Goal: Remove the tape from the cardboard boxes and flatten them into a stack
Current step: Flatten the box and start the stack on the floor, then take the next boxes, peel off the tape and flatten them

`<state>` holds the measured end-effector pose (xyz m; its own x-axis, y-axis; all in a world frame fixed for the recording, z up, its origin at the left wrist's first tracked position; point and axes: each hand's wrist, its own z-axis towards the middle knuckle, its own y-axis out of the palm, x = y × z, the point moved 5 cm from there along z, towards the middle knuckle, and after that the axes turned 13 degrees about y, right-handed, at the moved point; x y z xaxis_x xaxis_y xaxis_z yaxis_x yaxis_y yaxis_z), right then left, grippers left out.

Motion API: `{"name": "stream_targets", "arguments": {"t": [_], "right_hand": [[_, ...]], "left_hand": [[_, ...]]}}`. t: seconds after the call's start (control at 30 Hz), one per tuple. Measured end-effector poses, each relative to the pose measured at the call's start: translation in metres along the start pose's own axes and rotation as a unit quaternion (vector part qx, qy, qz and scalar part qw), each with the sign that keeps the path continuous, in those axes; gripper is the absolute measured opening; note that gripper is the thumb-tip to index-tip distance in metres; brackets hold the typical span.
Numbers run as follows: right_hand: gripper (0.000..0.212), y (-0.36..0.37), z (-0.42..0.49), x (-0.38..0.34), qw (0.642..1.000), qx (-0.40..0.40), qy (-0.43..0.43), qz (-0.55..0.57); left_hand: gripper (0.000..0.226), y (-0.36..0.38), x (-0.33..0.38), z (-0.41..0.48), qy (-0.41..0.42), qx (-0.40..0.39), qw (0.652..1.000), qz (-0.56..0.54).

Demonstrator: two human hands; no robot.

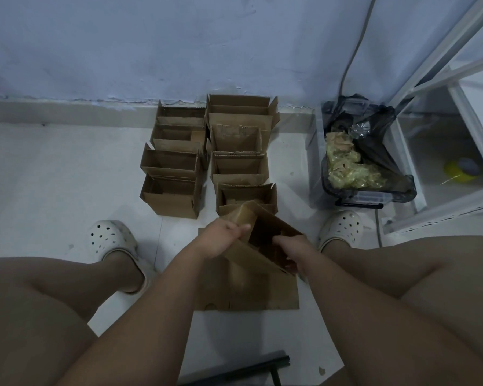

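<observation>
I hold a small brown cardboard box (265, 240) tilted above the floor between my feet. My left hand (221, 240) grips its taped left flap near the top. My right hand (290, 247) curls over the box's right edge, fingers reaching inside. Under the box lies a stack of flattened cardboard (248, 291) on the white floor. Beyond it stand two rows of open boxes: the left row (173, 168) and the right row (240, 151), reaching back to the wall.
A clear bin lined with a black bag (368, 162) holds crumpled tape at the right. White metal shelving (441, 112) stands beside it. My feet in white clogs (115, 240) flank the stack. A dark bar (262, 366) lies at the bottom.
</observation>
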<state>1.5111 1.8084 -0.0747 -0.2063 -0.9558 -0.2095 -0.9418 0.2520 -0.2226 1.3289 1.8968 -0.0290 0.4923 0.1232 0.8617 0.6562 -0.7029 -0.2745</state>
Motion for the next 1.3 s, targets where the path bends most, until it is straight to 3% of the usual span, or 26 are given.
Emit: {"name": "stream_targets", "arguments": {"t": [0.1,0.2,0.27,0.33,0.4,0.5,0.6,0.7,0.83,0.9,0.97,1.03,1.2,1.3], "right_hand": [[0.036,-0.005,-0.001,-0.004,0.992,0.088,-0.029,-0.081],[0.030,-0.012,-0.002,-0.007,0.978,0.154,-0.070,-0.126],[0.025,-0.010,-0.005,-0.009,0.973,0.157,-0.084,-0.146],[0.021,-0.006,-0.011,-0.014,0.966,0.155,-0.105,-0.178],[0.019,-0.002,-0.017,-0.019,0.955,0.153,-0.135,-0.213],[0.020,0.004,-0.023,-0.023,0.949,0.136,-0.170,-0.226],[0.023,0.011,-0.026,-0.023,0.947,0.114,-0.182,-0.238],[0.022,0.011,-0.025,-0.019,0.948,0.114,-0.167,-0.246],[0.020,-0.002,-0.020,-0.011,0.970,0.122,-0.122,-0.169],[0.019,-0.006,-0.018,-0.010,0.976,0.122,-0.113,-0.141],[0.019,-0.008,-0.014,-0.010,0.982,0.116,-0.101,-0.112],[0.020,-0.011,-0.008,-0.008,0.988,0.117,-0.075,-0.069],[0.018,-0.011,-0.006,0.007,0.989,0.053,0.013,0.139],[0.016,-0.008,-0.012,0.008,0.978,0.004,0.038,0.203]], "left_hand": [[0.004,0.004,-0.004,-0.001,0.011,-0.004,1.000,0.013],[0.049,0.007,-0.009,-0.003,0.000,0.015,0.999,0.038],[0.058,0.004,-0.013,-0.006,-0.030,0.078,0.992,0.095],[0.058,0.000,-0.020,-0.012,-0.080,0.108,0.970,0.205],[0.053,-0.003,-0.027,-0.017,-0.122,0.089,0.942,0.300],[0.042,-0.005,-0.034,-0.019,-0.150,0.084,0.924,0.341],[0.028,0.003,-0.039,-0.020,-0.156,0.065,0.931,0.324],[0.029,0.012,-0.044,-0.019,-0.142,0.054,0.953,0.261],[0.024,0.012,-0.046,-0.015,-0.140,0.083,0.968,0.190],[0.015,0.011,-0.046,-0.014,-0.128,0.112,0.980,0.103],[0.034,0.008,-0.044,-0.013,-0.085,0.130,0.988,0.020],[0.045,0.004,-0.040,-0.013,-0.058,0.131,0.990,-0.013],[0.035,0.000,-0.040,-0.014,-0.081,0.101,0.990,-0.059],[0.033,0.004,-0.046,-0.015,-0.111,0.081,0.988,-0.071]]}}
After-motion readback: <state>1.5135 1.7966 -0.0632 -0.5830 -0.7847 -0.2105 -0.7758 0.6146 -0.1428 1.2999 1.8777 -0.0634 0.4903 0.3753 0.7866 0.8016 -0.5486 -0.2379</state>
